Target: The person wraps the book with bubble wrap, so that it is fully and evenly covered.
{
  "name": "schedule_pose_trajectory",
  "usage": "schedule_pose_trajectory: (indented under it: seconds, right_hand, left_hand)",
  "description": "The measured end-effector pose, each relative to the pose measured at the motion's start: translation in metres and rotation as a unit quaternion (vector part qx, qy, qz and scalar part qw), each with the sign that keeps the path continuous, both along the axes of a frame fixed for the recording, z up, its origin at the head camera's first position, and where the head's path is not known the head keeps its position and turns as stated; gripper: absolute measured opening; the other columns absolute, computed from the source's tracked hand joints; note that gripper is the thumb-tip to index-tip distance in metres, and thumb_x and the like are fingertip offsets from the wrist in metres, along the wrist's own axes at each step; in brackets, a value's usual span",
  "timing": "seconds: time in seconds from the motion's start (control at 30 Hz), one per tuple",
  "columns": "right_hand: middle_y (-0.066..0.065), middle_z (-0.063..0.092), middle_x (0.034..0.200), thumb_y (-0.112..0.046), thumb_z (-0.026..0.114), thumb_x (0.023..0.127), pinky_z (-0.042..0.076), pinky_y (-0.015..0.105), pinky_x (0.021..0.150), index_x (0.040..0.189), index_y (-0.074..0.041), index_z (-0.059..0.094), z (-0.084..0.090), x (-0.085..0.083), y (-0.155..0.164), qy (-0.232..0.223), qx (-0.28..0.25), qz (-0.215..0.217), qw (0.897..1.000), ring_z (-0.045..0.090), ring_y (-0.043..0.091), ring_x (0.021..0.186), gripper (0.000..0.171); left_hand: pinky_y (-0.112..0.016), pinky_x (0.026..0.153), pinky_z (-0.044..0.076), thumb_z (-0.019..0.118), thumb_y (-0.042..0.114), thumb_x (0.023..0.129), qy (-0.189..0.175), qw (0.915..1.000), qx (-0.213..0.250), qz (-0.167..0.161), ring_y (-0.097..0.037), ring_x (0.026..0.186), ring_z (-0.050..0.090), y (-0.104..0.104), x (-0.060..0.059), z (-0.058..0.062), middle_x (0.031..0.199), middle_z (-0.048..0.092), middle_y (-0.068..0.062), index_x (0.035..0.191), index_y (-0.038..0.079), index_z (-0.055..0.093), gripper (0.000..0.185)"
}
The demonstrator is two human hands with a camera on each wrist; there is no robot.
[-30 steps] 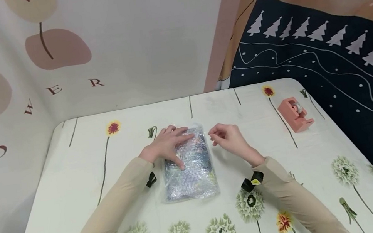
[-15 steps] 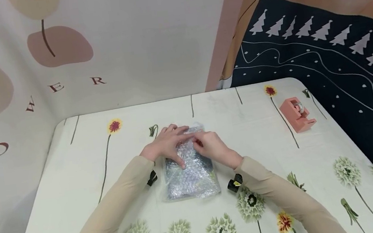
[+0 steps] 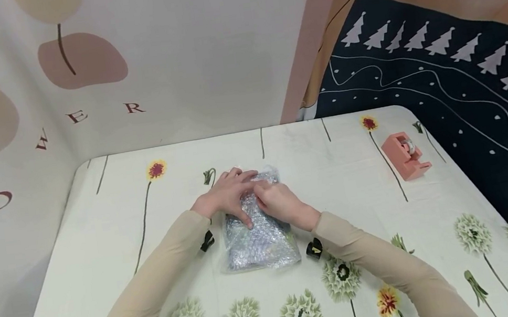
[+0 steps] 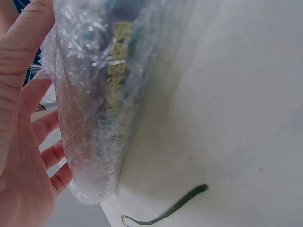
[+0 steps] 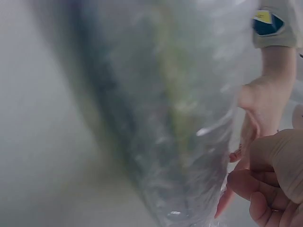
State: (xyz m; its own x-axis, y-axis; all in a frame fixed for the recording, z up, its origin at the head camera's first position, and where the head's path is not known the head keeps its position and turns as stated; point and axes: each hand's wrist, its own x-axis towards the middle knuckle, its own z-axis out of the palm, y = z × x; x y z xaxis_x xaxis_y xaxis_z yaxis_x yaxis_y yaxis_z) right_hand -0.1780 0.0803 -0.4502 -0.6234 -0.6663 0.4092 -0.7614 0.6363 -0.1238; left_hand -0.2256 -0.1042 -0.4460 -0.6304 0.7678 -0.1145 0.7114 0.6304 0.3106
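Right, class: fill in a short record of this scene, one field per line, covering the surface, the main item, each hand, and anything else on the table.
surface: table with a flower-print cloth
main item: bubble-wrapped parcel lying flat, something dark inside
left hand: left hand pressed flat on the parcel's far end, fingers spread
right hand: right hand on the parcel beside the left, fingers curled at the wrap; exact grip unclear
other item: pink tape dispenser near the table's right edge, apart from both hands
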Motion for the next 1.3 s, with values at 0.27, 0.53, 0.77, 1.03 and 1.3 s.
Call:
schedule_pose_trajectory:
  seconds: [0.27,0.53,0.77,1.03,1.3]
  right_hand:
    - [0.002,0.057,0.067,-0.003,0.065,0.081,0.047,0.026,0.05,0.074,-0.005,0.056,-0.001,0.001,0.0,0.045,0.061,0.05,0.996,0.053,0.014,0.053,0.011]
    - [0.0,0.059,0.072,-0.013,0.065,0.085,0.045,0.03,0.061,0.079,-0.01,0.058,-0.001,0.002,0.004,0.067,0.105,0.064,0.99,0.058,0.014,0.062,0.01]
    - [0.002,0.067,0.093,-0.016,0.064,0.087,0.046,0.035,0.073,0.096,-0.012,0.066,-0.001,0.002,0.008,0.043,0.106,0.074,0.991,0.065,0.017,0.085,0.009]
    - [0.002,0.067,0.102,-0.019,0.065,0.086,0.046,0.036,0.079,0.114,-0.014,0.067,-0.004,0.001,0.014,0.037,0.128,0.086,0.987,0.061,0.019,0.1,0.028]
    - [0.002,0.064,0.099,-0.014,0.064,0.087,0.049,0.033,0.078,0.115,-0.01,0.067,-0.007,-0.002,0.018,-0.019,0.092,0.11,0.989,0.059,0.016,0.093,0.028]
  left_hand:
    - [-0.042,0.096,0.029,0.08,0.068,0.043,0.004,0.9999,-0.013,0.0,-0.028,0.126,0.028,0.001,-0.002,-0.003,0.152,0.027,-0.005,0.145,0.029,0.037,0.117]
    - [-0.043,0.096,0.029,0.079,0.069,0.043,0.01,0.9999,-0.013,-0.004,-0.029,0.125,0.029,0.001,-0.002,-0.004,0.152,0.028,-0.006,0.145,0.028,0.036,0.118]
    - [-0.044,0.095,0.03,0.078,0.071,0.044,0.016,0.9997,-0.013,-0.009,-0.029,0.124,0.031,0.001,-0.001,-0.003,0.151,0.028,-0.006,0.145,0.027,0.037,0.118]
    - [-0.045,0.095,0.029,0.075,0.074,0.045,0.021,0.9996,-0.014,-0.015,-0.03,0.125,0.03,0.0,-0.002,-0.004,0.151,0.028,-0.009,0.145,0.025,0.037,0.118]
    - [-0.045,0.096,0.029,0.075,0.073,0.046,0.013,0.9997,-0.014,-0.012,-0.031,0.125,0.029,0.0,0.0,-0.001,0.152,0.027,-0.009,0.145,0.025,0.036,0.117]
